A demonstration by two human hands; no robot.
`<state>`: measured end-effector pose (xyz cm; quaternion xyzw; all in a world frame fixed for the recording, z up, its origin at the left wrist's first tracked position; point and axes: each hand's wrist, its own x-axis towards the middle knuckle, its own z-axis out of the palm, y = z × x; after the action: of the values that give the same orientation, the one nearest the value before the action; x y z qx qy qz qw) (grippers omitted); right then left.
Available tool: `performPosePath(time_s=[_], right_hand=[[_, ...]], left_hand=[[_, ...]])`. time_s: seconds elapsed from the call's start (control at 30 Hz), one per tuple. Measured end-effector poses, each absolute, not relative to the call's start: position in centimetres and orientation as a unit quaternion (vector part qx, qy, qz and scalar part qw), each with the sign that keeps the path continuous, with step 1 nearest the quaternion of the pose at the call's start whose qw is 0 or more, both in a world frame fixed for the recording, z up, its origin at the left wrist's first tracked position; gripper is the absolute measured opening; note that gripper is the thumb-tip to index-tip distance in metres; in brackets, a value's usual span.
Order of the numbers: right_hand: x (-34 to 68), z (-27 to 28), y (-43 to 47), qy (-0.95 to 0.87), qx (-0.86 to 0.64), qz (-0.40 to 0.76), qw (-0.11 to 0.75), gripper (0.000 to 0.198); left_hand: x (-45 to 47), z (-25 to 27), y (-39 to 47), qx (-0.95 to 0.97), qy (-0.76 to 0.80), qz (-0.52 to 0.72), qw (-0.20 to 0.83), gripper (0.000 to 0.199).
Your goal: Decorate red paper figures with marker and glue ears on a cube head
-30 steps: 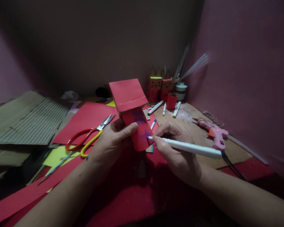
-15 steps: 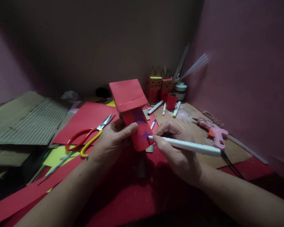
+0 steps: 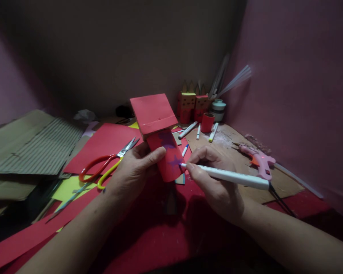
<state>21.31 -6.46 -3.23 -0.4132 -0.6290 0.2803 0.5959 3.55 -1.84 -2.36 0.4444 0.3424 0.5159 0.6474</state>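
Observation:
My left hand point(image 3: 138, 167) is closed round a red paper figure point(image 3: 156, 114), a box-shaped top on a tube-shaped body, held tilted above the table. Its thumb presses on the tube's front and the other fingers are hidden behind. Purple star shapes point(image 3: 174, 163) show on the tube. Between the thumb and fingers of my right hand point(image 3: 213, 177) is a white marker point(image 3: 231, 176), its purple tip touching or very near the lower star. The marker's cap point(image 3: 185, 149) end of what looks like another pen shows behind the figure.
Scissors point(image 3: 111, 163) with red and yellow handles lie on red paper at left, beside corrugated cardboard point(image 3: 40, 148). A pink glue gun point(image 3: 260, 161) rests at right. Several markers, a red tube point(image 3: 207, 122), box figures point(image 3: 188, 104) and a jar point(image 3: 218, 110) stand or lie behind.
The figure has shifted slightly left and up. The marker tip has moved a little to the right, and the lower star looks more filled with purple.

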Motion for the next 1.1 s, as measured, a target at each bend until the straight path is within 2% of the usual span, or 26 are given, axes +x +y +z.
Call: performPosePath(time_s=[0.5,0.63,1.1], right_hand=[[20.81,-2.83,-6.58,-0.626,-0.391,0.326,0.59,0.011],[20.95,-2.82,-6.55,-0.631,-0.402,0.306,0.588,0.01],[21.21,-2.98,-6.43,-0.629,-0.415,0.286,0.592,0.011]], left_hand=[[3.59,-2.42,-1.82,0.443,0.341,0.513,0.652,0.039],[3.47,-2.45,-1.72,0.441,0.351,0.51,0.65,0.044],[3.41,-2.46,-1.77,0.441,0.344,0.519,0.647,0.04]])
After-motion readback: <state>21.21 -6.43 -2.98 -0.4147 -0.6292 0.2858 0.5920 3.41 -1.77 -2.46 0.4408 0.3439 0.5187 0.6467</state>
